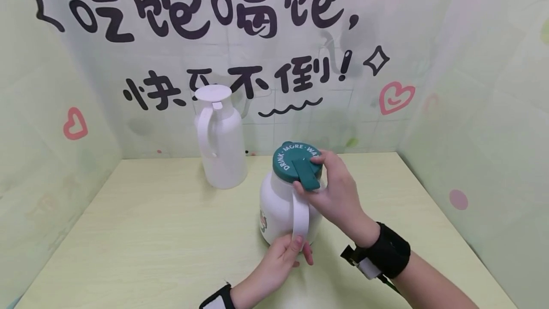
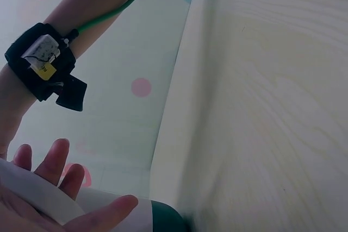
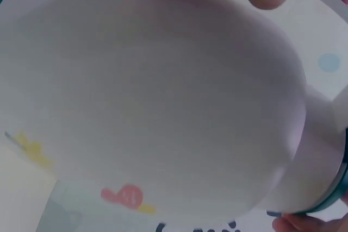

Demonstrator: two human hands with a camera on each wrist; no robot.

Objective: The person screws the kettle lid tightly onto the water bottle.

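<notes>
I saw the jug (image 1: 285, 209) standing upright at the table's (image 1: 150, 232) near middle — my right hand (image 1: 332, 192) grasping its green lid (image 1: 297, 163) from the right, my left hand (image 1: 279, 259) pinching the handle (image 1: 300, 218) below.

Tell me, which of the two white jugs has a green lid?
The near jug, held by both hands: left hand on its handle, right hand at its green lid. The far jug has a white lid.

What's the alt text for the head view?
A person's right hand grips the green lid of a white jug while the left hand holds its handle. A second white jug stands behind on the pale table.
</notes>
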